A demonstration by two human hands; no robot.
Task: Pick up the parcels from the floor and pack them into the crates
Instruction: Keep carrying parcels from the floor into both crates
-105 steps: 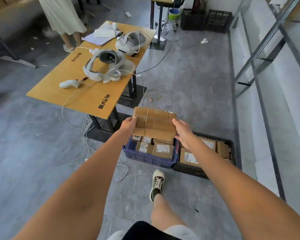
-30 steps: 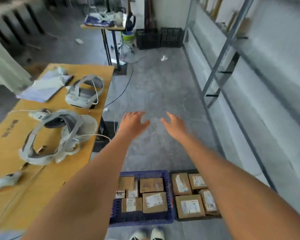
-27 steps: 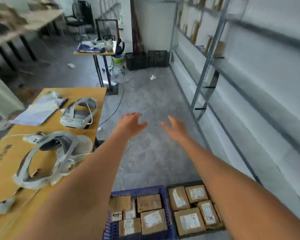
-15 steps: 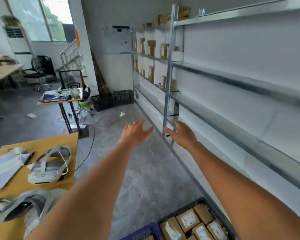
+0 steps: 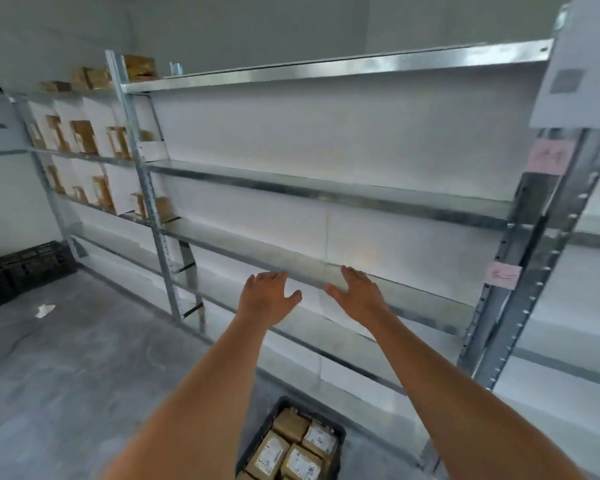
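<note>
1. Hands first, from the head camera: the left hand (image 5: 269, 296) and right hand (image 5: 357, 295) reach forward side by side, palms down, fingers straight and spread, holding nothing.
2. Both hands hover in front of a galvanised metal shelving rack (image 5: 329, 194); whether the fingertips touch its shelf edge cannot be told.
3. Parcels (image 5: 293, 452), brown cardboard boxes with white labels, sit packed in a black plastic crate (image 5: 253, 445) on the grey floor (image 5: 66, 368), below and between the forearms.
4. More brown boxes (image 5: 84, 136) stand on the rack's far-left bay.
5. Black crates (image 5: 32, 263) rest by the left wall.
</note>
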